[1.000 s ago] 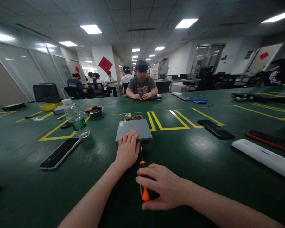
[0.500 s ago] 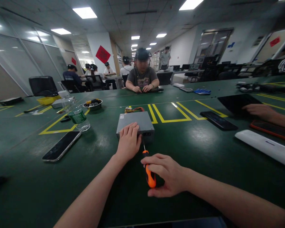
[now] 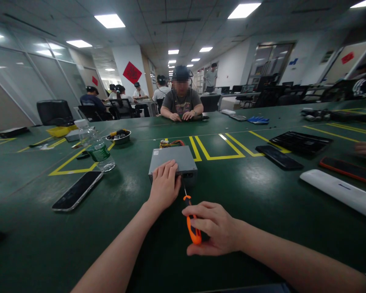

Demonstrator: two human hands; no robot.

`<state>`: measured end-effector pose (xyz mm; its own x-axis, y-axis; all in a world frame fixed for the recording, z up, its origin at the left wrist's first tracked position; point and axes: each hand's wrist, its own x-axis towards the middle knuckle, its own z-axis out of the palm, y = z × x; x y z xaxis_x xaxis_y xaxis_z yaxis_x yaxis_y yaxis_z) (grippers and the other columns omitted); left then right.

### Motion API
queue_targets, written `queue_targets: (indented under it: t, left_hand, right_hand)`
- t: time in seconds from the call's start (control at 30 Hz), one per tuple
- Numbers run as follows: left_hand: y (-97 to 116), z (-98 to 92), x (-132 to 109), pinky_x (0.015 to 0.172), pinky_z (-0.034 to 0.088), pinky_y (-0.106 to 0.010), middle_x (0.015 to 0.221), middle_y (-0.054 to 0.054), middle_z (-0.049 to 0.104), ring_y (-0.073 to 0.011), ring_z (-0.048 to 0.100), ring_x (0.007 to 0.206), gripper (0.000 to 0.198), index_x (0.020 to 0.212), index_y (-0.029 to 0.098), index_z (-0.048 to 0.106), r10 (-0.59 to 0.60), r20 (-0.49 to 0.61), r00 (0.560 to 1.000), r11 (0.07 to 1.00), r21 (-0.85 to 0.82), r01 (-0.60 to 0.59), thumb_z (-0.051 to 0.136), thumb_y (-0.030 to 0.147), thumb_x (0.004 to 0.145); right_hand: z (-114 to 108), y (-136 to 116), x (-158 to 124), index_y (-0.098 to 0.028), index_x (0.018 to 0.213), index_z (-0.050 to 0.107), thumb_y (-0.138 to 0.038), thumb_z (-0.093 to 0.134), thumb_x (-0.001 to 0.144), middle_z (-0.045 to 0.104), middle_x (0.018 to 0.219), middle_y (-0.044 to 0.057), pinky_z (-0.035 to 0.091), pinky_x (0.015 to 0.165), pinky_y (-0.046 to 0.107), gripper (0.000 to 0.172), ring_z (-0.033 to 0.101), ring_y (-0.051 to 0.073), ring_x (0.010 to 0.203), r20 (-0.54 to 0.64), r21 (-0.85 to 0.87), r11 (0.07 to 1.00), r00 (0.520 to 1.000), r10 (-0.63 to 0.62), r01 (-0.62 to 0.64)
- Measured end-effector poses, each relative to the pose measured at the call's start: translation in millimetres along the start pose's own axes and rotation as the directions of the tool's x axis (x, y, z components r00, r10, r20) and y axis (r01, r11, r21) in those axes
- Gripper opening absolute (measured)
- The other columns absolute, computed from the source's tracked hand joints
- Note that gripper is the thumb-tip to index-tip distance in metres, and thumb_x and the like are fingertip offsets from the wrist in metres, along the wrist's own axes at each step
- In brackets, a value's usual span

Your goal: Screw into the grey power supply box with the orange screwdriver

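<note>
A grey computer power supply [image 3: 186, 156] sits on the green table in front of me, its coloured cables [image 3: 172, 143] at the far side. My left hand [image 3: 164, 183] grips its near left part, fingers on the top and thumb against the near face. In my right hand [image 3: 215, 228] is an orange and black screwdriver [image 3: 194, 232], held by the handle between fingers and thumb. Its shaft points away from me to the near face, beside the power socket. Where the tip meets the face is too dark to make out.
Left of the power supply are a phone [image 3: 78, 190], a water bottle [image 3: 99, 150] and a metal bowl [image 3: 118, 137]. On the right lie another phone [image 3: 279, 157], a black panel [image 3: 301, 141] and a white case [image 3: 338, 191]. A co-worker [image 3: 182, 99] sits opposite.
At the right, another person's hand has let go of the black panel, now flat on the table, and moved right. My hands keep their places; my right fingers have shifted slightly on the handle.
</note>
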<state>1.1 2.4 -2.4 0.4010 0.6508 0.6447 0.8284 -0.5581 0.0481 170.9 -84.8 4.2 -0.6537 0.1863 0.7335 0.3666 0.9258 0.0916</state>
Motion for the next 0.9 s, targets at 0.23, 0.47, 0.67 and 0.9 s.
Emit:
queue_targets:
  t: [0.23,0.47,0.67,0.9]
  left_hand:
    - [0,1.1,0,0.096,0.032,-0.042,0.126,-0.01,0.05,-0.0245,0.042,0.117,0.03,0.114,0.017,0.046,0.0,-0.007,1.0,1.0,0.0,0.0,0.043,0.023,0.084]
    - [1,0.7,0,0.095,0.033,-0.042,0.125,-0.01,0.051,-0.0242,0.043,0.116,0.031,0.113,0.017,0.046,-0.002,-0.01,1.0,1.0,-0.006,0.002,0.046,0.024,0.083]
    - [1,0.7,1,0.095,0.032,-0.042,0.126,-0.009,0.051,-0.0245,0.043,0.116,0.029,0.112,0.018,0.047,-0.014,-0.007,1.0,1.0,-0.014,0.014,0.044,0.024,0.083]
    - [2,-1.7,1,0.094,0.033,-0.041,0.125,-0.009,0.052,-0.0241,0.043,0.115,0.028,0.11,0.018,0.048,-0.024,-0.009,1.0,1.0,-0.009,0.024,0.045,0.023,0.082]
  right_hand:
    - [-6,0,5,-0.014,0.1,0.05,-0.038,0.048,0.085,0.062,0.092,0.012,0.047,0.067,0.026,0.029,0.059,0.016,0.086,0.038,-0.082,0.994,0.997,-0.069,0.072]
    - [0,1,-2,-0.016,0.099,0.043,-0.042,0.05,0.083,0.065,0.093,0.01,0.047,0.066,0.024,0.031,0.06,0.013,0.082,-0.028,-0.009,1.0,0.999,0.022,-0.022]
    - [-4,2,4,-0.014,0.109,0.048,-0.034,0.046,0.086,0.061,0.098,0.011,0.047,0.07,0.026,0.031,0.058,0.014,0.089,0.111,-0.09,0.995,0.993,-0.036,0.047]
    - [3,10,-2,-0.014,0.088,0.051,-0.024,0.051,0.084,0.064,0.096,0.011,0.046,0.061,0.024,0.011,0.059,0.012,0.071,0.047,-0.171,0.985,0.999,0.019,-0.011]
